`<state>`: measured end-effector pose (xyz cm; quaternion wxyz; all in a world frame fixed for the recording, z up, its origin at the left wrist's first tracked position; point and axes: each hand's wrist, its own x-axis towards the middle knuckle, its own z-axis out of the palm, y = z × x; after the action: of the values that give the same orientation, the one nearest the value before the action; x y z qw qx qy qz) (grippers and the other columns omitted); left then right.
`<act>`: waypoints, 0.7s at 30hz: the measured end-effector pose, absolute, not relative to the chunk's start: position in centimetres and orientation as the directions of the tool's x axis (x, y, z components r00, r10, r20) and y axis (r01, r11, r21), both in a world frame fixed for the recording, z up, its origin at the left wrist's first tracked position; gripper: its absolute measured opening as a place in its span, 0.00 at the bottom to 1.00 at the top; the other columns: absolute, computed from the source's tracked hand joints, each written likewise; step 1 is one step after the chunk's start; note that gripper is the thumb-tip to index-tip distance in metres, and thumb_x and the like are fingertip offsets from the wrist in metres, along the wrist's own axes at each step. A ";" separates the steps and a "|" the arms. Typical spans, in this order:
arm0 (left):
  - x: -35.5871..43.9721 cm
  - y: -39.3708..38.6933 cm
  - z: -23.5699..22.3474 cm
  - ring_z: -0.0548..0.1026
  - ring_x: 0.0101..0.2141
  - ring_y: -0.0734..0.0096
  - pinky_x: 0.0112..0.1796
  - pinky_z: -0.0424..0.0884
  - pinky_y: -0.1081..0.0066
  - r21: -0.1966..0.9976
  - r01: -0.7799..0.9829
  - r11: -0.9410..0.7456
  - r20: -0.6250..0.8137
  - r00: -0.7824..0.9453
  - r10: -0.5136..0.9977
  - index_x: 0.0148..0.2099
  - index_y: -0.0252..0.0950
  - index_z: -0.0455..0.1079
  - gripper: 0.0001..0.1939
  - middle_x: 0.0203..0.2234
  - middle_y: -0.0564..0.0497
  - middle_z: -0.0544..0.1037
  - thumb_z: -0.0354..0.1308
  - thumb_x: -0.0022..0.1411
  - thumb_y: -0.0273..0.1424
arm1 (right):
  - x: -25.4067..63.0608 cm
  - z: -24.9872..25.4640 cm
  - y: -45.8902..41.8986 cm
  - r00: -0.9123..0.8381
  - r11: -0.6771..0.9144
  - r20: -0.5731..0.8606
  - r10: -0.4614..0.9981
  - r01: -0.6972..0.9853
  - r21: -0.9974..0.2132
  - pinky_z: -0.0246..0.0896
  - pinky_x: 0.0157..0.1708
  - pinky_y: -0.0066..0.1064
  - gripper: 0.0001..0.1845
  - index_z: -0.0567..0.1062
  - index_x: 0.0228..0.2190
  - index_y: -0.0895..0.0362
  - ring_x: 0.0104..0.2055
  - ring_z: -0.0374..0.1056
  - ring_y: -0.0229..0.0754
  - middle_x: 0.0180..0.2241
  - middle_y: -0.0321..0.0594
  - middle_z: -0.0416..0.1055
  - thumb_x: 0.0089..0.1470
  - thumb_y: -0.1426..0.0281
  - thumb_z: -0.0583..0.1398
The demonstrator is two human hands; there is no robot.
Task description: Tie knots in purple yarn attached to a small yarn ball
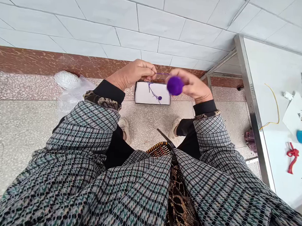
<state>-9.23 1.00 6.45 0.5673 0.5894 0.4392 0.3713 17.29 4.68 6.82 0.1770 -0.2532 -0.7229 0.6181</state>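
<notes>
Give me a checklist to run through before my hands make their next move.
1. Left hand pinching the purple cord: ok.
2. Purple ball held in the right hand: ok.
3. Cord between the hands stretched straight, no loops: ok.
4. Thin purple strands over the white panel separate from the held cord: cannot tell; their upper end runs up toward the left fingers.
5. Shoes off the white panel: ok, one at each side, nearer the body.
6. Lap free of loose things: not ok; a long dark object juts out there.
</notes>
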 end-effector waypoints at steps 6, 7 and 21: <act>-7.7 0.3 6.7 0.69 0.25 0.77 0.32 0.66 0.73 0.976 0.218 -0.027 -0.110 0.590 0.800 0.29 0.34 0.76 0.09 0.23 0.52 0.73 0.60 0.63 0.23 | 17.3 6.3 6.8 -0.311 0.073 0.080 0.947 -0.036 -0.997 0.79 0.48 0.46 0.42 0.71 0.51 0.49 0.53 0.74 0.53 0.47 0.47 0.74 0.51 0.30 0.66; -7.5 0.1 6.9 0.70 0.25 0.76 0.31 0.66 0.72 0.979 0.205 -0.020 -0.118 0.640 0.759 0.30 0.34 0.76 0.09 0.23 0.52 0.73 0.61 0.63 0.23 | 17.0 6.2 6.8 -0.296 0.047 0.031 0.955 0.046 -0.998 0.79 0.47 0.45 0.39 0.71 0.51 0.49 0.51 0.75 0.52 0.46 0.46 0.74 0.53 0.35 0.69; -7.1 0.3 6.7 0.58 0.19 0.80 0.25 0.58 0.73 0.972 -0.159 0.176 -0.133 0.247 0.960 0.35 0.35 0.74 0.07 0.21 0.57 0.67 0.62 0.69 0.25 | 17.8 9.5 4.7 -0.428 -0.048 0.027 0.903 -0.165 -0.985 0.76 0.51 0.50 0.41 0.79 0.50 0.47 0.46 0.73 0.52 0.51 0.47 0.76 0.40 0.36 0.69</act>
<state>-7.14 0.29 6.69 0.6361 0.4677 0.4281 0.4398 17.78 4.72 9.50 0.4165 -0.3356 -0.5500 0.6414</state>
